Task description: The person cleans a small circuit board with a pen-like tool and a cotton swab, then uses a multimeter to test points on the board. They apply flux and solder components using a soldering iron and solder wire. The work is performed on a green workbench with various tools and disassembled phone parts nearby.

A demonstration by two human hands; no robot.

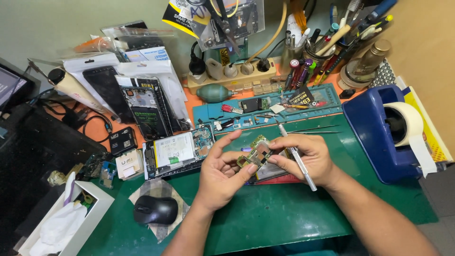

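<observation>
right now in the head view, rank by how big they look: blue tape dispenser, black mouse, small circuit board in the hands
1. blue tape dispenser
2. black mouse
3. small circuit board, partly covered by fingers, though clearly the smallest

Bare green mat (284, 218) lying open below both hands, offering widest passage toward near edge. Left hand (220, 173) and right hand (303, 159) crowding mat's centre. Black mouse (155, 210) sitting on cloth near left, white box (90, 213) just beyond it. Opened phone (177, 151) blocking left side. Blue tape dispenser (379, 132) standing tall at right, closing that flank. Blue parts tray (265, 109) and tool cup (327, 52) filling far edge.
</observation>
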